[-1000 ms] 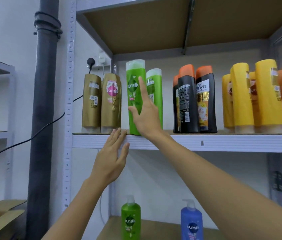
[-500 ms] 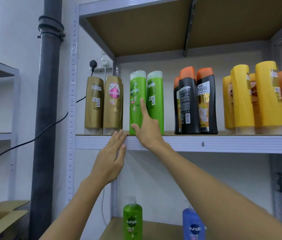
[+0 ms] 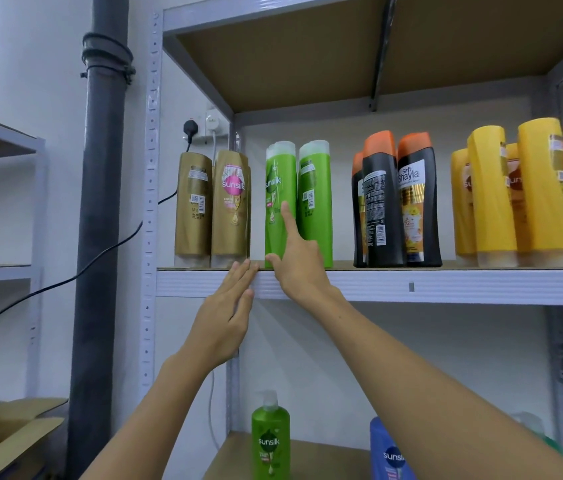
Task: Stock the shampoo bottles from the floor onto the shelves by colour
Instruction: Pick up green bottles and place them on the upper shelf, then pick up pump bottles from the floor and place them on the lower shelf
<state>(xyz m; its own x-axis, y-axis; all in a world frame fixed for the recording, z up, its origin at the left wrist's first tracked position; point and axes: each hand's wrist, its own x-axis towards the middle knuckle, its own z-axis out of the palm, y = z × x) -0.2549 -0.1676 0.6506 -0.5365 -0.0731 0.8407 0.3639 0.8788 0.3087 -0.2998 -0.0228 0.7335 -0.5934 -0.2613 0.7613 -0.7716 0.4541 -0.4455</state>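
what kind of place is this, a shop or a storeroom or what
Most likely a stockroom or back room, not a shop floor. Bare metal shelving holds shampoo bottles grouped by colour, such as the green bottles. An exposed drain pipe runs down the wall, and an open cardboard box sits low on the left.

Two green shampoo bottles (image 3: 315, 202) upright, side by side on shelf (image 3: 446, 287)
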